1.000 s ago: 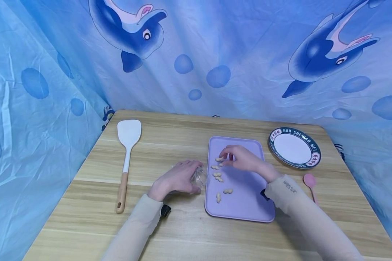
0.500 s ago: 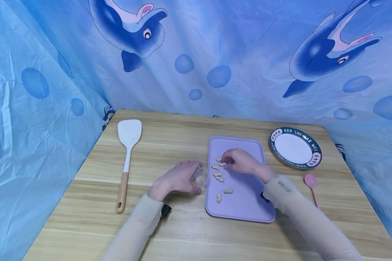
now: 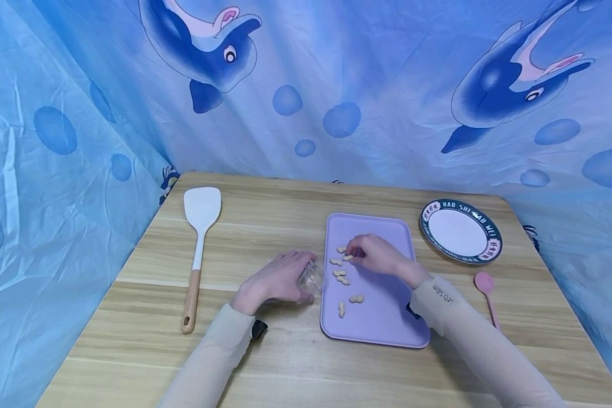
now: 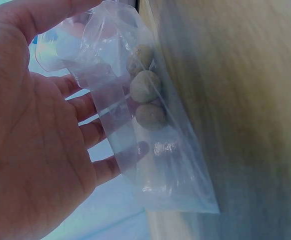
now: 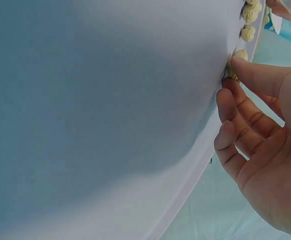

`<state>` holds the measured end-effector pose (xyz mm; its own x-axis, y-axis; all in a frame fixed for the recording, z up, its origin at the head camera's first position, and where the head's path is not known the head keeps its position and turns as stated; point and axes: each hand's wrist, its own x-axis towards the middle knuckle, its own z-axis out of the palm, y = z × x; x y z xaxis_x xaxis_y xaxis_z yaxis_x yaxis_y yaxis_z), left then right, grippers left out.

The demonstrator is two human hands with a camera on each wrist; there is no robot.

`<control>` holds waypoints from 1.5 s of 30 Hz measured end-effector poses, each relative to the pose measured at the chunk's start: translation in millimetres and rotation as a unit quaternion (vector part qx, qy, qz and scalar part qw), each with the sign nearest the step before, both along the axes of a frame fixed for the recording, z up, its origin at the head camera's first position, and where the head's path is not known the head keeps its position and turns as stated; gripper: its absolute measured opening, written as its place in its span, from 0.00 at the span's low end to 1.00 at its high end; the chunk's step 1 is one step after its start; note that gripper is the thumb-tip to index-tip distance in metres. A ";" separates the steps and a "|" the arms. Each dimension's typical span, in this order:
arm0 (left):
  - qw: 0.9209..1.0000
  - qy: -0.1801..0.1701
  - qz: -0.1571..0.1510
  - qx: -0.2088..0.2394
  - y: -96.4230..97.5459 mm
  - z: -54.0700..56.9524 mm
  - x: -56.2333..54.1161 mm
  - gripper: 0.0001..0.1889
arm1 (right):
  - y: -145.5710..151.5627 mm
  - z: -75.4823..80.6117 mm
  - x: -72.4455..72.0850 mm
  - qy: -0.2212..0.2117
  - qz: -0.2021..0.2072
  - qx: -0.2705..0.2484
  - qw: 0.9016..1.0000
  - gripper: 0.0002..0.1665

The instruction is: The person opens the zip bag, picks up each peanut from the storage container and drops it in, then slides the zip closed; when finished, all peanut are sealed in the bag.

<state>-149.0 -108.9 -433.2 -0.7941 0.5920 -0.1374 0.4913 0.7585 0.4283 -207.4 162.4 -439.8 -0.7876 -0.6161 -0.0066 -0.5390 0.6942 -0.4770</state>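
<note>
Several peanuts [image 3: 356,298] in their shells lie on a purple tray [image 3: 387,317]. Above the tray's upper part, my right hand [image 3: 374,253] pinches one peanut [image 3: 348,258] between thumb and index finger, with its other fingers curled nearby. The right wrist view has that peanut [image 5: 231,70] at the fingertips, low over the tray. Left of the tray, my left hand [image 3: 280,279] holds a clear plastic bag [image 3: 312,276] with its thumb and bent fingers. In the left wrist view, round tan lumps [image 4: 145,87] show through the bag [image 4: 160,170].
A white spatula [image 3: 202,209] with a wooden handle lies on the wooden table [image 3: 265,209] at left. On the right are a green-rimmed plate [image 3: 459,232] and a pink spoon [image 3: 483,282]. A blue dolphin-print curtain [image 3: 367,153] hangs behind the table.
My right hand has come slightly nearer over the tray, and its thumb and index finger have closed on a peanut. The left hand and bag have stayed put.
</note>
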 end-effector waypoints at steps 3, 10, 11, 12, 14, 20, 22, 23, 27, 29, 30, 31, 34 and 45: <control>1.000 0.000 0.000 0.002 0.0 0.0 0.6 0.47 | 0.7 0.4 1.0 0.000 -0.002 -0.002 1.000 0.08; 1.000 -0.001 0.000 0.006 -0.2 0.1 1.4 0.46 | 3.1 8.1 3.0 0.025 0.003 -0.022 0.999 0.07; 1.000 -0.002 0.000 0.006 -0.1 0.0 1.3 0.46 | 3.1 10.4 3.5 0.030 0.006 -0.025 0.999 0.07; 1.000 -0.003 0.000 0.006 -0.1 0.1 1.3 0.46 | 3.1 13.0 4.0 0.032 0.010 -0.028 0.999 0.08; 1.000 -0.004 0.000 0.007 -0.1 0.1 1.2 0.46 | 2.7 17.7 4.9 0.037 0.016 -0.030 0.999 0.08; 1.000 -0.005 -0.001 0.010 -0.3 1.5 1.6 0.47 | -2.4 31.7 10.5 0.042 0.038 -0.031 0.998 0.09; 1.000 -0.004 -0.001 0.010 -0.5 1.9 1.8 0.47 | -5.9 35.8 13.2 0.042 0.052 -0.034 0.997 0.08; 1.000 -0.003 -0.001 0.010 -0.6 2.1 1.8 0.47 | -7.7 37.4 14.6 0.040 0.059 -0.037 0.997 0.08; 1.000 -0.003 -0.002 0.009 -0.7 2.0 1.6 0.47 | -16.0 41.5 20.1 0.036 0.086 -0.038 0.995 0.08; 1.000 -0.004 -0.003 0.009 -0.7 1.8 1.4 0.47 | -20.5 42.8 23.2 0.035 0.098 -0.036 0.994 0.08; 1.000 -0.004 -0.003 0.010 -0.7 1.7 1.4 0.47 | -22.9 43.0 24.6 0.037 0.104 -0.031 0.993 0.08; 1.000 -0.005 -0.004 0.011 -0.8 1.6 1.3 0.47 | -25.6 43.7 26.3 0.038 0.109 -0.029 0.993 0.08; 1.000 -0.005 -0.006 0.013 -1.3 1.3 1.3 0.47 | -33.2 44.4 31.1 0.046 0.132 -0.022 0.990 0.08; 1.000 -0.005 -0.006 0.007 -1.7 0.4 -0.3 0.48 | -49.9 36.0 41.8 0.044 0.171 -0.001 0.984 0.08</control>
